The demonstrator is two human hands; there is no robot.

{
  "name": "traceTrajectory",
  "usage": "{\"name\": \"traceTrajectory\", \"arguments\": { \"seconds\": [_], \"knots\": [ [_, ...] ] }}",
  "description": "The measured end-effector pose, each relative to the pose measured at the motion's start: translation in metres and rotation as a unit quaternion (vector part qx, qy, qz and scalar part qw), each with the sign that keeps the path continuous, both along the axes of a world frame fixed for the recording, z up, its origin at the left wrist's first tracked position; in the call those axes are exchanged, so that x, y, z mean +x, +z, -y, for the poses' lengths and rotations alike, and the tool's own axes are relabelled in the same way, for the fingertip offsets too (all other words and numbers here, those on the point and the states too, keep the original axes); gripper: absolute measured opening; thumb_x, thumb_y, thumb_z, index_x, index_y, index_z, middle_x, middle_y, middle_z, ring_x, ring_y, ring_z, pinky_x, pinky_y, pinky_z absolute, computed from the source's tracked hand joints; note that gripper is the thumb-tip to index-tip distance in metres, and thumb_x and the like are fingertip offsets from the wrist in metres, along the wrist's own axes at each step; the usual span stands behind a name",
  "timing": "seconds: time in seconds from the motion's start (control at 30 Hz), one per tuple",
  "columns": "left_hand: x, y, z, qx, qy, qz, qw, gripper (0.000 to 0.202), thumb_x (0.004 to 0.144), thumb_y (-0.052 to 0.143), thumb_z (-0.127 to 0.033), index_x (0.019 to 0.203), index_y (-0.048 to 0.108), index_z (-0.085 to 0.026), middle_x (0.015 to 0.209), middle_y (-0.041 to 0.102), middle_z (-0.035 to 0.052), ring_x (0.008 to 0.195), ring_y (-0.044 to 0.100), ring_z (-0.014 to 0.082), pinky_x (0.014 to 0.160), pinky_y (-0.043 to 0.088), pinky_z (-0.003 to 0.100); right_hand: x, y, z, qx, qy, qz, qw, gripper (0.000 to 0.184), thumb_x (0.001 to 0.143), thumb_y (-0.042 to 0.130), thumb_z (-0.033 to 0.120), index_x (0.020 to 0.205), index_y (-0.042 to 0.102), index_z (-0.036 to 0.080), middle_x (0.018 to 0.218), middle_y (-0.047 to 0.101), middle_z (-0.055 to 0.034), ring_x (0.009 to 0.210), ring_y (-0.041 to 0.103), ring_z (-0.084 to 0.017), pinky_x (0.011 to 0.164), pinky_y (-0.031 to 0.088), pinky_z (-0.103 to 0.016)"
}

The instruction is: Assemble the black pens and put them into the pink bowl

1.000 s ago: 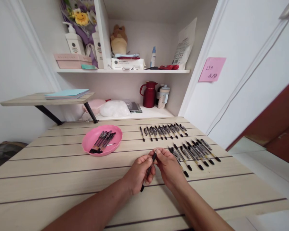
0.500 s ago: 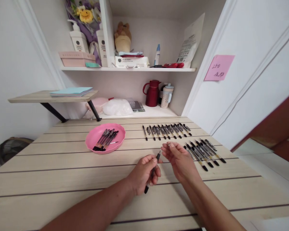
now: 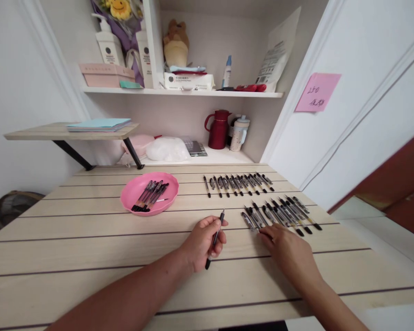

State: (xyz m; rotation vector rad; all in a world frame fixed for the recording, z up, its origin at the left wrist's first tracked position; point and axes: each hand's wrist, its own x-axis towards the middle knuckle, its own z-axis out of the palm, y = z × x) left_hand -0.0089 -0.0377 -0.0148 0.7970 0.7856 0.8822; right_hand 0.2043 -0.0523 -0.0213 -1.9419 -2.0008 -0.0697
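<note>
My left hand (image 3: 207, 239) is closed around a pen (image 3: 216, 236), its bare writing tip pointing up and away and its black end down. My right hand (image 3: 286, 243) reaches down to the near row of pens (image 3: 288, 214), palm towards the table. Its fingers are drawn together at the left part of that row, beside a clear cap (image 3: 247, 220). What they pinch, if anything, is hidden. In the far row of pens (image 3: 241, 184), caps lie among the pens. A pink dish (image 3: 125, 202) to the left holds several more pens (image 3: 150, 195).
A raised wooden stand (image 3: 31, 132) with blue paper (image 3: 98, 124) stands at the back left. Behind the slatted table (image 3: 89, 250) are shelves with a red jug (image 3: 218, 131), a light cup (image 3: 239, 133) and a white plastic bag (image 3: 167, 149). A pink note (image 3: 318, 92) sticks to the right wall.
My right hand has moved away from the pen tip, down and to the right, onto the near row. My left hand keeps the pen. The view has shifted slightly.
</note>
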Motion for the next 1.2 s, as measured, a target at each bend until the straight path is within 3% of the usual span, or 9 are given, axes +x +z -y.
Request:
{"name": "traceTrajectory", "arguments": {
  "seconds": [0.13,0.4,0.6,0.7,0.8,0.9,1.03,1.2],
  "knots": [
    [0.0,-0.001,-0.001,-0.002,-0.001,0.0,1.0,0.028,0.075,0.053,-0.039,0.09,0.05,-0.016,0.054,0.05,-0.0045,0.031,0.037,0.0028,0.032,0.018,0.016,-0.006,0.0,0.001,-0.025,0.016,0.081,0.996,0.025,0.082,0.042,0.03,0.072,0.064,0.023,0.076,0.063,-0.0042,0.062,0.058,-0.016,0.049,0.025,-0.026],
    [0.0,0.0,0.0,-0.001,-0.004,-0.005,1.0,0.027,0.075,0.052,-0.038,0.09,0.051,-0.015,0.056,0.05,-0.0036,0.035,0.041,0.0042,0.033,0.023,0.016,-0.011,-0.002,-0.007,-0.03,0.015,0.126,0.991,0.027,0.083,0.041,0.031,0.067,0.061,0.021,0.073,0.063,-0.0058,0.059,0.057,-0.017,0.047,0.021,-0.026],
    [0.004,-0.002,0.002,0.004,0.066,0.007,0.998,0.025,0.066,0.064,-0.031,0.083,0.057,-0.013,0.087,0.056,0.0041,0.054,0.05,0.0055,0.047,0.04,0.019,-0.012,0.0,0.017,0.007,-0.01,0.065,0.998,0.028,0.085,0.037,0.034,0.074,0.061,0.023,0.076,0.063,-0.0048,0.059,0.058,-0.016,0.047,0.028,-0.026],
    [0.012,-0.001,-0.002,0.01,0.09,0.0,0.996,0.026,0.063,0.067,-0.03,0.081,0.059,-0.013,0.092,0.056,0.005,0.059,0.051,0.0057,0.055,0.043,0.021,-0.024,-0.001,0.037,-0.024,0.051,-0.032,0.998,0.031,0.086,0.033,0.036,0.075,0.059,0.023,0.074,0.064,-0.0036,0.061,0.059,-0.016,0.052,0.034,-0.026],
    [0.026,0.004,-0.008,0.024,0.104,-0.061,0.992,0.029,0.06,0.069,-0.033,0.077,0.06,-0.012,0.074,0.056,0.0021,0.056,0.048,0.0057,0.052,0.039,0.019,-0.041,-0.002,0.05,-0.053,0.093,-0.141,0.984,0.029,0.085,0.034,0.04,0.089,0.056,0.022,0.074,0.065,-0.0031,0.064,0.06,-0.017,0.057,0.038,-0.026],
    [0.043,0.01,-0.014,0.059,0.092,-0.181,0.978,0.024,0.067,0.061,-0.034,0.078,0.057,-0.013,0.063,0.052,-0.0006,0.053,0.047,0.0063,0.049,0.039,0.018,-0.052,-0.004,0.049,-0.045,0.078,-0.186,0.978,0.031,0.082,0.04,0.037,0.105,0.049,0.019,0.076,0.064,-0.0029,0.065,0.061,-0.017,0.058,0.039,-0.026],
    [0.057,0.011,-0.027,0.114,0.038,-0.342,0.932,0.019,0.075,0.047,-0.03,0.081,0.055,-0.014,0.061,0.055,0.0008,0.051,0.051,0.0082,0.048,0.04,0.019,-0.051,-0.01,0.039,-0.021,0.046,-0.133,0.99,0.025,0.081,0.039,0.025,0.102,0.051,0.018,0.071,0.063,-0.0025,0.062,0.06,-0.017,0.054,0.035,-0.026],
    [0.059,0.007,-0.052,0.179,0.008,-0.467,0.866,0.018,0.069,0.052,-0.029,0.062,0.058,-0.014,0.056,0.057,0.0041,0.054,0.054,0.0132,0.051,0.037,0.022,-0.045,-0.009,0.027,-0.009,0.008,-0.03,0.999,0.019,0.081,0.039,0.02,0.088,0.057,0.019,0.076,0.061,-0.0054,0.059,0.057,-0.015,0.049,0.029,-0.025]
  ]
}}
